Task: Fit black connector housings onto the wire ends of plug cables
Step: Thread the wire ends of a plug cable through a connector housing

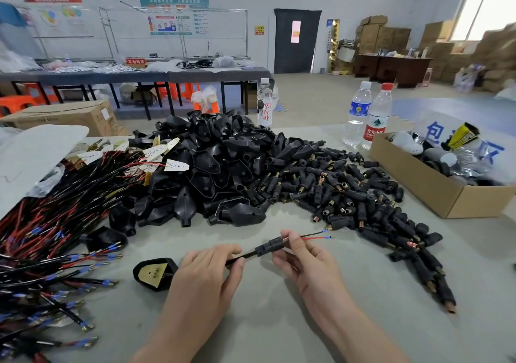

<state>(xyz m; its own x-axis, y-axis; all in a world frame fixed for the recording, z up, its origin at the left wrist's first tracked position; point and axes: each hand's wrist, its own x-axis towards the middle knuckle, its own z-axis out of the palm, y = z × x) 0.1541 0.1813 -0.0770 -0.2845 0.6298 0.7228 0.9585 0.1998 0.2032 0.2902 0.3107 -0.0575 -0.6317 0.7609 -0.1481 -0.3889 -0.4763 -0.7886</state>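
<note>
Grey table point(279, 332) seen from above the worker's hands. At twelve o'clock lies a heap of black plug shells point(212, 167); from nine to seven o'clock, a bundle of red and black cables point(55, 223) with blue-sleeved ends; at two o'clock, a scatter of small black housings point(349, 195), many showing a coppery spring at one end; at three o'clock, an open cardboard box point(418, 186). At one o'clock stand two water bottles, the red-labelled one point(377, 119) reading 农夫山泉, the blue-labelled one point(358, 111) too blurred to read; a third bottle point(264, 102) at twelve o'clock bears red characters that look like 凉白开. A red sign point(136, 61) on the far bench reads 不合格区. Low centre, the left hand point(206, 273) pinches the black cable point(245, 256) between thumb and curled fingers, while the right hand point(304, 262) pinches the spring end of the one housing point(270, 246) threaded on it. The cable's plug point(155, 273) lies at nine o'clock of the left hand, and its red and black wire ends point(321, 235) stick out at three o'clock of the housing. The cable is probably light and limp, so it is best held close behind the housing. The housing looks rigid, and its ribs offer grip. The thin wire ends would bend easily.
</note>
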